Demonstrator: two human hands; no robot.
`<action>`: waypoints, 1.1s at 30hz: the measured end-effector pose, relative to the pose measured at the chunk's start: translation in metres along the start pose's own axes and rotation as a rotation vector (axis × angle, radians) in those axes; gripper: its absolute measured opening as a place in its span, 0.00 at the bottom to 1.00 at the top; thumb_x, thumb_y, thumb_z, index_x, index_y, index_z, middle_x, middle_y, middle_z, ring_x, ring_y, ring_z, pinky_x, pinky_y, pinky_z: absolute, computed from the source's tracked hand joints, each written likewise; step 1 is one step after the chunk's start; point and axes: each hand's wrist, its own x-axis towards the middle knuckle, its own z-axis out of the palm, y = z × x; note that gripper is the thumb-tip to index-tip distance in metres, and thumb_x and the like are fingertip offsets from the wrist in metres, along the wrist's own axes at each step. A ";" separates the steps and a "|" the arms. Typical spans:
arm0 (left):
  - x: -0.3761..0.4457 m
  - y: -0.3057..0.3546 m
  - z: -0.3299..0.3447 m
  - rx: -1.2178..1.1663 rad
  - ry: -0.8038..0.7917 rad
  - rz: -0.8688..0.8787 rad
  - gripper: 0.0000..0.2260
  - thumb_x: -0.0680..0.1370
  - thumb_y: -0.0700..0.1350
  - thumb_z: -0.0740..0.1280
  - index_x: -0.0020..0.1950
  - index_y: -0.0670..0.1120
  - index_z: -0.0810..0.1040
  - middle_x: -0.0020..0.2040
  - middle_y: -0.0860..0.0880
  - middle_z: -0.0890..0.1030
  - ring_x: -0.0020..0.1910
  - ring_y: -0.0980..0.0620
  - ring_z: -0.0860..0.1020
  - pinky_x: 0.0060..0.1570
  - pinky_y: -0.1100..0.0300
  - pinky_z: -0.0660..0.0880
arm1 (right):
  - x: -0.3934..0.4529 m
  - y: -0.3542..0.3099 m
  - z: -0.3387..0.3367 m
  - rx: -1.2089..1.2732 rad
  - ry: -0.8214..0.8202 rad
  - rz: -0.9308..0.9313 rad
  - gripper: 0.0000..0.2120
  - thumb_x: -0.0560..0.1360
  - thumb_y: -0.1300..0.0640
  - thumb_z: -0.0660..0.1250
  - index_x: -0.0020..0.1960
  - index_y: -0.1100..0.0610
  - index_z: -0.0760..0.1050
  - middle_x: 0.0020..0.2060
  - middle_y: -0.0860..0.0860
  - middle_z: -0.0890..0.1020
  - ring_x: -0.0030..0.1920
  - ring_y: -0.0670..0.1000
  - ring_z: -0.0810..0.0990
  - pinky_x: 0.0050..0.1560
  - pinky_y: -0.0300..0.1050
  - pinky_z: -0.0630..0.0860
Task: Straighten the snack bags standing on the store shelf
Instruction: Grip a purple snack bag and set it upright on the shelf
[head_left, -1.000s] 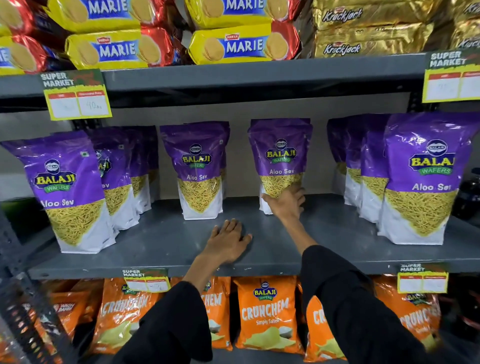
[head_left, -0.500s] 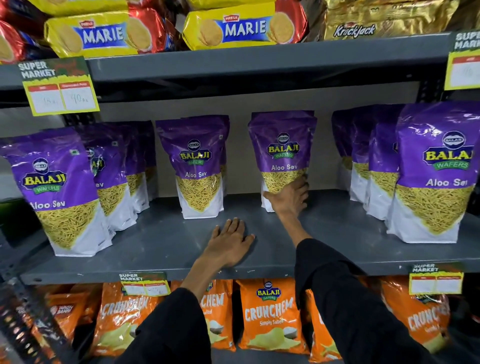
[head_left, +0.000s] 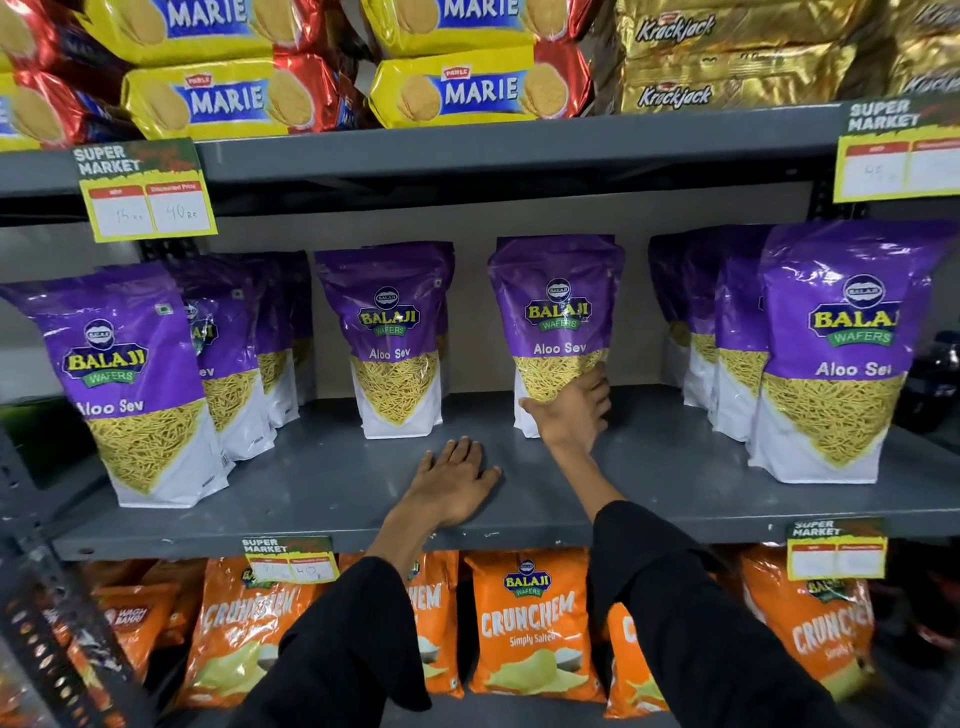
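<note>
- Head view: the right hand (head_left: 571, 410) presses against the lower front of a glossy purple-and-white Aloo Sev snack bag (head_left: 558, 322) standing at the back middle of the grey metal shelf (head_left: 649, 467), fingers wrapped round its right edge, holding it.
- The left hand (head_left: 452, 483) lies flat on the shelf, fingers spread, holding nothing.
- Risk: the pouch is tall on a narrow base; a push too high or too hard would likely tip it against the wall behind, or twist it off square.
- Risk: a sleeve sweeping sideways could knock the neighbouring purple pouch (head_left: 392, 338), which stands apart to the left.
- The painted shelf looks smooth, so bags should slide readily.
- Room: store shelving, yellow Marie biscuit packs (head_left: 457, 88) above, orange Crunchem bags (head_left: 530, 623) below.
</note>
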 end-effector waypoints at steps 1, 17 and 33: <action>0.000 0.000 0.000 0.001 0.000 -0.002 0.31 0.83 0.60 0.46 0.82 0.46 0.48 0.83 0.46 0.48 0.82 0.48 0.46 0.80 0.44 0.43 | -0.003 0.001 -0.003 -0.005 -0.004 -0.004 0.63 0.58 0.44 0.84 0.78 0.63 0.49 0.72 0.63 0.65 0.70 0.65 0.68 0.60 0.64 0.73; -0.003 0.003 -0.002 0.037 -0.020 -0.023 0.31 0.83 0.61 0.44 0.82 0.46 0.47 0.83 0.46 0.47 0.82 0.47 0.45 0.80 0.44 0.44 | -0.050 0.014 -0.049 0.025 -0.036 -0.055 0.63 0.59 0.41 0.82 0.78 0.61 0.47 0.72 0.64 0.64 0.71 0.67 0.65 0.65 0.67 0.69; -0.009 0.009 -0.005 0.052 -0.009 -0.030 0.30 0.84 0.60 0.45 0.82 0.46 0.49 0.83 0.45 0.49 0.82 0.46 0.48 0.80 0.46 0.46 | -0.093 0.037 -0.089 0.030 0.028 -0.093 0.61 0.58 0.36 0.81 0.78 0.57 0.50 0.72 0.61 0.64 0.72 0.64 0.64 0.64 0.65 0.70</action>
